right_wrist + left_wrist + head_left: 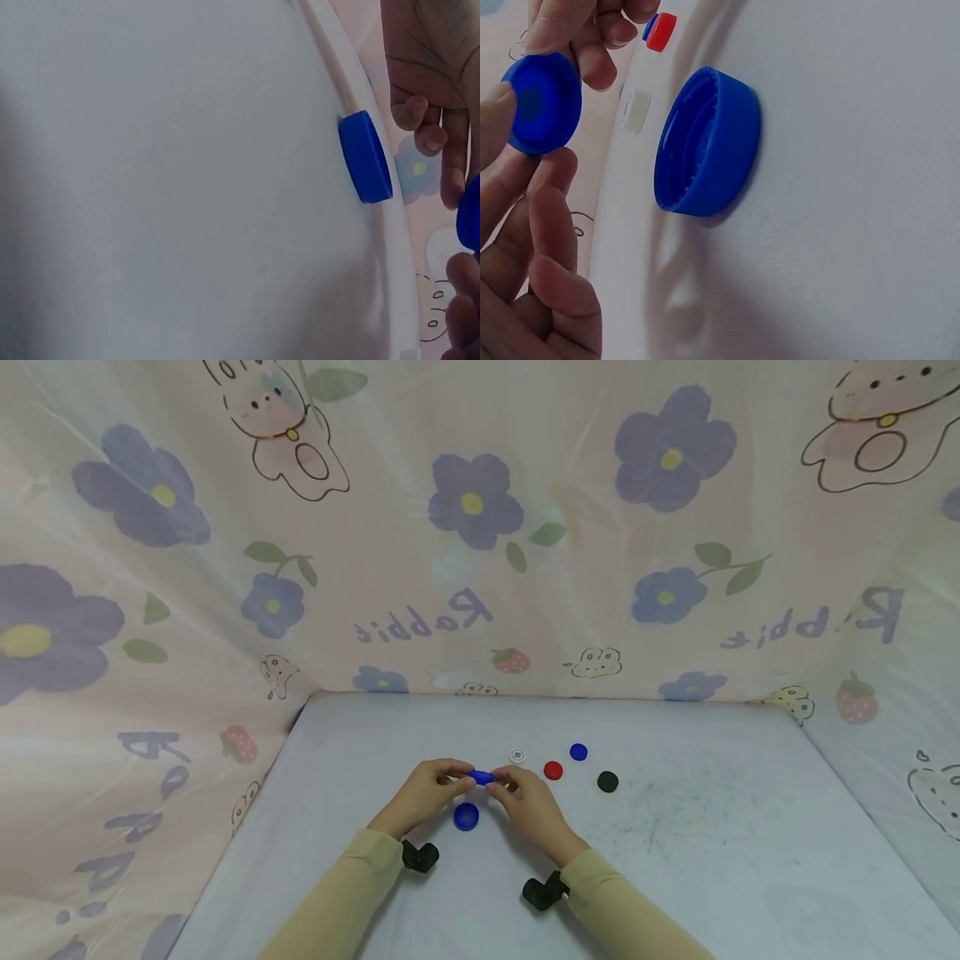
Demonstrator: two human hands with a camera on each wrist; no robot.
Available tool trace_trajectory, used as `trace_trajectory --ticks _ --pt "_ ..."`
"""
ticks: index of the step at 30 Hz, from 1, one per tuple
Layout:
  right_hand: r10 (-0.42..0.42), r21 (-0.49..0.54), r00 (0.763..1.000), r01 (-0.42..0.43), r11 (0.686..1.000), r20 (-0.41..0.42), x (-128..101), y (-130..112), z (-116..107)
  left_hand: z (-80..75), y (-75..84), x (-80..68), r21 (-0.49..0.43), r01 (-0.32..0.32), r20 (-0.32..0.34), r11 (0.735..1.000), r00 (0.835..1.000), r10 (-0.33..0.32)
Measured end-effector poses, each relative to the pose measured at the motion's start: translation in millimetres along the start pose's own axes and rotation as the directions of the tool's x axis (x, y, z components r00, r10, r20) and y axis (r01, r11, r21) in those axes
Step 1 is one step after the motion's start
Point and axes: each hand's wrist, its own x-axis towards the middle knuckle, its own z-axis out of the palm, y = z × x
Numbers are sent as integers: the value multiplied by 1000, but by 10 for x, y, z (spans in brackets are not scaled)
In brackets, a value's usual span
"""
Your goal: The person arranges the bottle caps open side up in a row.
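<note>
White table (pixel 675 860) under flowered sheeting (pixel 472 510). Left hand (pixel 423 793) and right hand (pixel 528 802) both pinch a small blue cap (pixel 482 777), lifted above the upturned blue cap (pixel 466 816). Suggest rim-only fingertip grip, cap level. Red cap (pixel 552 770) and black cap (pixel 607 782) lie apart on the right

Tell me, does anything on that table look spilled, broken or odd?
Nothing spilled or broken. One blue cap lies upside down, hollow side up, on the table below the hands; smudgy grey marks stain the table's right part.
</note>
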Motion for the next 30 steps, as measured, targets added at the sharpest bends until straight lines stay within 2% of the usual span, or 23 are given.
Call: trace_trajectory --ticks 6,13,19,30 --pt "31 23 999 -30 999 -12 -5 -4 -5 17 -25 13 -7 -6 -7 1000 1000 6" --pt "-11 33 999 12 999 -33 -5 7 -3 24 -47 21 21 -40 4 999 999 39" --pt "1 58 1000 1 998 -19 -6 11 2 18 -26 9 29 -72 4 997 997 72" --pt "-13 35 999 14 999 -39 -16 -5 -4 38 -25 14 -16 -62 -3 998 998 62"
